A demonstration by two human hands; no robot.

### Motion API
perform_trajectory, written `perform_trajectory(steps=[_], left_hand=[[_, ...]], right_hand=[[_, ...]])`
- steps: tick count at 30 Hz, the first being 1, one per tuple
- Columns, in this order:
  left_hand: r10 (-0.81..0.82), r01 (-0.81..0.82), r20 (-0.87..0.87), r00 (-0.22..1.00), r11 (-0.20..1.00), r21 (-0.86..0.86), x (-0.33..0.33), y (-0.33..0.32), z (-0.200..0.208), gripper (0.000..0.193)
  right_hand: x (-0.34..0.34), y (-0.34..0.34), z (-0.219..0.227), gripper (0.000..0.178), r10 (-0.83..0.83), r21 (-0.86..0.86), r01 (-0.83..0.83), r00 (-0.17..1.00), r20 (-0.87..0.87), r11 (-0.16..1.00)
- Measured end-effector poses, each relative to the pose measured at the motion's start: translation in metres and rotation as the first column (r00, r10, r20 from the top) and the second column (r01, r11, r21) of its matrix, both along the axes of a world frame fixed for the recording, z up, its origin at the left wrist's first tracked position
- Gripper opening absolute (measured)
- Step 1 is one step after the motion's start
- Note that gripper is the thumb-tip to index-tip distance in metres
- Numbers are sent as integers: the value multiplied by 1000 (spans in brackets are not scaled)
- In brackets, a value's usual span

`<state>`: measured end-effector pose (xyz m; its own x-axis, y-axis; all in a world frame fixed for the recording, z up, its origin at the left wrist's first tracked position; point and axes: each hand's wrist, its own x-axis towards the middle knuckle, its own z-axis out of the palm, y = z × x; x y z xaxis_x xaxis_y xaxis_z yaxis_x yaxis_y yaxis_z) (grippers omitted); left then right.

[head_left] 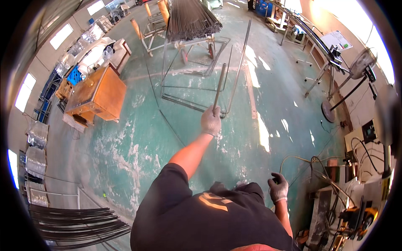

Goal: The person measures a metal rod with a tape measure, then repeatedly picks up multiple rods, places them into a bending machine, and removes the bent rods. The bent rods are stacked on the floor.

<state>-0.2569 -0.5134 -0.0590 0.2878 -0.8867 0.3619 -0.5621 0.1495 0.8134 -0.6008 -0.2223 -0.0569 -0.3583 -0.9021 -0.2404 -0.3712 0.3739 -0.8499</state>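
Note:
My left hand (211,121), in a pale glove, is stretched out ahead and closed round a dark straight metal rod (220,87). The rod rises away from my fist, tilted slightly right. Just beyond my fist, thin bent metal rods (184,102) form an angular outline, with a long side (240,67) running away at the right. Whether the held rod joins them, I cannot tell. Low at my right side hangs my right hand (278,187), gloved with dark fingertips. Its fingers are loosely bent and apart, with nothing visible in them.
A thick bundle of metal rods (194,25) lies on a wheeled stand ahead. At left stands a wooden desk (98,94); dark rods (77,226) lie behind it at lower left. A fan (362,65) and long workbench (310,37) line the right, with hoses (324,171) near my right hand.

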Motion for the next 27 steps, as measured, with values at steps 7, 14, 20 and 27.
perform_trajectory(steps=[7,14,20,27], left_hand=[[25,-21,-23,999,990,138,-64,-201,-35,30],[64,-59,-24,998,987,150,-170,-394,-47,28],[189,-198,85,978,975,103,-210,-577,-68,30],[155,-168,98,983,975,147,-284,-778,-109,35]], right_hand=[[-143,-147,-65,36,-164,89,171,983,-83,981],[-263,-374,-36,37,-84,139,99,990,-113,985],[-323,-596,-3,36,24,99,-15,995,-95,995],[-429,-808,-78,36,-26,122,53,977,-212,991]])
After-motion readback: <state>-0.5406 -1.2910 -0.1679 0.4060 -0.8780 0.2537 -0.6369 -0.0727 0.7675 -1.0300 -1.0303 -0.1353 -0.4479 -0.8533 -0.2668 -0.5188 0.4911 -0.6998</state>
